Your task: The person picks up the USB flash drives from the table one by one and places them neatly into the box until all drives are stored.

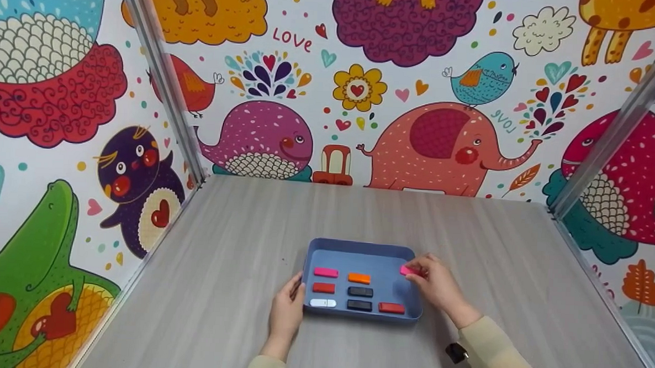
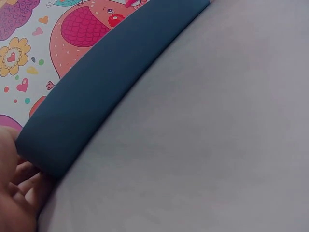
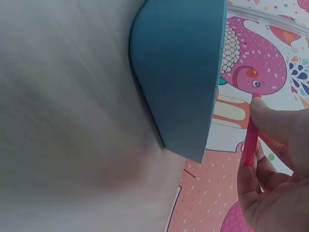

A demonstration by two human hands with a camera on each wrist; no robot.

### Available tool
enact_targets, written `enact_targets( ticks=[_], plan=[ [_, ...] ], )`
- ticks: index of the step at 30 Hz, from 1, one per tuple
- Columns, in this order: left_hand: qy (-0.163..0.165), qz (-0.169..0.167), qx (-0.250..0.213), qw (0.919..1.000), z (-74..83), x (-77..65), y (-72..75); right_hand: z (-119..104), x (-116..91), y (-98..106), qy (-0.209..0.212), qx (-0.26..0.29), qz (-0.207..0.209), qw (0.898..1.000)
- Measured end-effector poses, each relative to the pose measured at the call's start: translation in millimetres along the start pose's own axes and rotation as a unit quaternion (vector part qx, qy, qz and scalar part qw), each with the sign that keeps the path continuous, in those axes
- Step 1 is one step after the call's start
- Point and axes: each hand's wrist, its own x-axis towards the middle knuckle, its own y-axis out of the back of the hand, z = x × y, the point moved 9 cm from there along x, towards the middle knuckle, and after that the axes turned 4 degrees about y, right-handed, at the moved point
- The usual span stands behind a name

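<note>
A shallow blue tray (image 1: 357, 257) lies on the table with small capped sticks inside that look like USB flash drives. My left hand (image 1: 287, 309) grips the tray's left side, its fingers curled at the wall in the left wrist view. Between thumb and fingers, my right hand (image 1: 439, 285) pinches a pink USB flash drive (image 3: 250, 137) above the tray's right part. In the left column are a pink drive (image 1: 326, 272), a red one (image 1: 323, 288) and a white one (image 1: 323, 303). An orange drive (image 1: 359, 278) and two black ones (image 1: 360, 291) form the middle column. Another red drive (image 1: 392, 308) lies at bottom right.
Grey wood-grain table (image 1: 237, 230) surrounds the tray. Panels printed with cartoon animals (image 1: 429, 144) stand behind and on both sides, joined by metal corner posts (image 1: 163, 77). A dark wristband (image 1: 456, 353) sits at the right sleeve.
</note>
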Motion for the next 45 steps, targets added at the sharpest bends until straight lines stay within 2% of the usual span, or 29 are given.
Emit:
enact_targets(
  ticks=[16,28,35,42,45],
  plan=[
    [0.006,0.002,0.011,0.9999,-0.9,-0.7,0.1,-12,-8,-26,0.02,-0.004,-0.026,0.999],
    [0.004,0.0,0.013,0.9999,0.1,-0.9,0.9,-19,-9,-42,0.044,-0.037,-0.055,0.997],
    [0.016,-0.002,0.015,0.9998,-1.2,-1.3,0.6,-22,-8,-51,0.048,-0.049,-0.075,0.995],
    [-0.005,0.005,0.014,0.9999,1.8,-0.4,1.4,-25,-8,-58,0.051,-0.075,-0.09,0.992],
    [0.003,0.001,0.01,0.9999,0.3,-0.6,0.9,-26,-8,-61,0.05,-0.084,-0.098,0.99]
  ],
)
